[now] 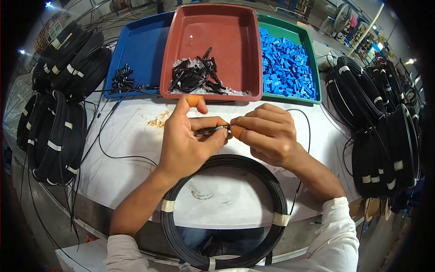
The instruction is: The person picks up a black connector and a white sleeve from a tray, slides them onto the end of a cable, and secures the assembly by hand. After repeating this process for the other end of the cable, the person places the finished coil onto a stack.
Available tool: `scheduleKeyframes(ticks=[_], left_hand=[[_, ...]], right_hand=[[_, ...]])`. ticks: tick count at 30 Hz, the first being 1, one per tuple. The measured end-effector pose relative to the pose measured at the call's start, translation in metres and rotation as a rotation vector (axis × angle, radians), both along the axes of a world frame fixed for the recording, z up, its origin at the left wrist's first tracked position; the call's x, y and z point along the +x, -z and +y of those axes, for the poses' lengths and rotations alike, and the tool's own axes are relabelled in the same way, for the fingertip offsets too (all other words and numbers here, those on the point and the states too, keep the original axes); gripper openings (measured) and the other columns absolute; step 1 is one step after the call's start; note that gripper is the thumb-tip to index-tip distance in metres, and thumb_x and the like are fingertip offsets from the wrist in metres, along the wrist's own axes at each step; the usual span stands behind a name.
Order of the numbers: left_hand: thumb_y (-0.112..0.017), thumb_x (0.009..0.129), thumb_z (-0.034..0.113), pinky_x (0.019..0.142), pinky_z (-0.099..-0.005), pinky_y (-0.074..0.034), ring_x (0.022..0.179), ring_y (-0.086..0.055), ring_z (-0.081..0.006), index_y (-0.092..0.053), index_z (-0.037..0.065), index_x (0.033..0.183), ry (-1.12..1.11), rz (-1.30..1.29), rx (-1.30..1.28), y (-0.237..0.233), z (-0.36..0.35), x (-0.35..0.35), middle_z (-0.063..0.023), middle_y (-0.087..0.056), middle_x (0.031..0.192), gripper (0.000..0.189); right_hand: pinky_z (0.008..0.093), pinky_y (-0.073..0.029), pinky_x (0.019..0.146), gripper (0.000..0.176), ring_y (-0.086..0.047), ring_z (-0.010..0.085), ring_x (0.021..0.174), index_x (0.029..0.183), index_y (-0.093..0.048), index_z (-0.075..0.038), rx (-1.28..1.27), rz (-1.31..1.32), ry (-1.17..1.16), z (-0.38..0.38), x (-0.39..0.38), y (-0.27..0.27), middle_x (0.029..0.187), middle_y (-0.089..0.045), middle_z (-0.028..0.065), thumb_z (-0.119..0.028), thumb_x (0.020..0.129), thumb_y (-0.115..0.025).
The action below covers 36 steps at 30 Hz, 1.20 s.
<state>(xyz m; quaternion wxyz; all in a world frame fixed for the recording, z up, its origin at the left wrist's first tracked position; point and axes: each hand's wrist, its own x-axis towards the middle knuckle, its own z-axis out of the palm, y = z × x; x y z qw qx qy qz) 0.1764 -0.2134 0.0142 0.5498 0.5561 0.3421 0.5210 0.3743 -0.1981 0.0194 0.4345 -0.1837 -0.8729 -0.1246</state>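
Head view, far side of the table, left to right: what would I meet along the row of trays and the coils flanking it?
Left-hand black coils → blue tray → red tray → green tray → right-hand black coils.

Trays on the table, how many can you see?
3. The blue tray is on the left, the red tray in the middle, and the green tray on the right.
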Motion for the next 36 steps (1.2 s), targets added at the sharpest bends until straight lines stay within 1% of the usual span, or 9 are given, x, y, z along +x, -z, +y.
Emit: scheduleKeyframes(ticks=[2, 4, 6, 12, 17, 24, 26, 31, 36], left_hand=[[-0.07, 0.083, -0.004, 0.071, -0.0278, -0.058, 0.081, -0.072, -0.017, -0.034, 0.006, 0.103, 0.072, -0.093, 0.026, 0.008, 0.008, -0.001, -0.0186, -0.073, 0.087, 0.042], [-0.07, 0.084, -0.003, 0.07, -0.0281, -0.058, 0.081, -0.072, -0.0177, -0.037, 0.004, 0.106, 0.075, 0.018, 0.095, 0.012, 0.013, -0.007, -0.0186, -0.073, 0.088, 0.041], [-0.071, 0.085, -0.001, 0.069, -0.0283, -0.058, 0.081, -0.073, -0.0184, -0.04, 0.003, 0.109, 0.075, 0.126, 0.164, 0.011, 0.016, -0.013, -0.0185, -0.073, 0.09, 0.04], [-0.069, 0.088, 0.003, 0.067, -0.0285, -0.057, 0.079, -0.074, -0.0205, -0.053, -0.001, 0.113, -0.006, 0.706, 0.767, 0.012, 0.03, -0.026, -0.0124, -0.075, 0.088, 0.03], [-0.064, 0.092, 0.007, 0.065, -0.0268, -0.057, 0.075, -0.073, -0.0166, -0.049, -0.001, 0.116, 0.054, 0.34, 0.376, 0.008, 0.022, -0.021, -0.0127, -0.073, 0.079, 0.029], [-0.06, 0.083, -0.011, 0.058, -0.026, -0.055, 0.067, -0.074, -0.0207, -0.047, 0.002, 0.111, -0.114, 0.393, 0.158, 0.0, 0.006, -0.007, -0.0143, -0.073, 0.074, 0.033], [-0.057, 0.084, -0.012, 0.054, -0.0228, -0.055, 0.067, -0.073, -0.0178, -0.046, 0.002, 0.109, -0.182, 0.488, 0.278, 0.002, 0.003, -0.004, -0.0145, -0.072, 0.075, 0.03], [-0.049, 0.08, -0.018, 0.056, -0.0243, -0.057, 0.068, -0.074, -0.0197, -0.048, 0.001, 0.106, -0.201, 0.48, 0.424, 0.007, -0.004, 0.002, -0.0148, -0.071, 0.073, 0.032], [-0.046, 0.081, -0.02, 0.06, -0.0262, -0.058, 0.07, -0.074, -0.0213, -0.049, 0.001, 0.112, -0.109, 0.474, 0.319, 0.004, -0.001, -0.003, -0.0177, -0.072, 0.079, 0.037]], right_hand=[[0.0322, -0.048, 0.055, 0.018, -0.067, 0.0207, 0.064, 0.076, -0.066, -0.002, -0.093, -0.033, 0.021, -0.001, 0.003, -0.003, 0.081, -0.073, 0.0096, 0.011, 0.064, -0.071], [0.0321, -0.055, 0.059, 0.018, -0.071, 0.0244, 0.069, 0.079, -0.066, 0.0, -0.706, 0.176, 0.036, -0.002, 0.003, 0.001, 0.079, -0.073, 0.0124, 0.014, 0.068, -0.068], [0.0316, -0.058, 0.063, 0.019, -0.073, 0.0269, 0.072, 0.082, -0.067, 0.002, -0.755, 0.175, 0.029, -0.002, 0.002, -0.004, 0.079, -0.072, 0.0143, 0.016, 0.07, -0.066], [0.0332, -0.056, 0.058, 0.027, -0.07, 0.0232, 0.068, 0.084, -0.067, -0.004, -0.456, 0.161, 0.023, 0.007, 0.003, 0.009, 0.075, -0.07, 0.0084, 0.015, 0.065, -0.067], [0.0324, -0.051, 0.052, 0.024, -0.066, 0.0201, 0.064, 0.082, -0.066, -0.005, -0.267, 0.081, 0.046, 0.008, 0.003, 0.008, 0.081, -0.071, 0.0076, 0.012, 0.065, -0.069], [0.0316, -0.042, 0.051, 0.022, -0.06, 0.0208, 0.061, 0.08, -0.064, -0.004, 0.008, 0.004, 0.02, 0.008, -0.002, 0.021, 0.086, -0.072, 0.0074, 0.009, 0.064, -0.072], [0.0335, -0.042, 0.053, 0.03, -0.059, 0.0198, 0.063, 0.081, -0.064, -0.006, -0.144, 0.067, 0.044, 0.001, -0.009, 0.026, 0.088, -0.071, 0.0045, 0.004, 0.053, -0.068], [0.0305, -0.057, 0.072, 0.02, -0.073, 0.0198, 0.075, 0.082, -0.064, 0.004, -1.01, 0.344, 0.091, -0.021, -0.014, -0.001, 0.077, -0.071, 0.0138, 0.019, 0.069, -0.059], [0.032, -0.055, 0.066, 0.019, -0.071, 0.021, 0.071, 0.082, -0.064, 0.003, -1.166, 0.418, 0.043, -0.013, -0.01, 0.003, 0.078, -0.071, 0.014, 0.016, 0.069, -0.064]])
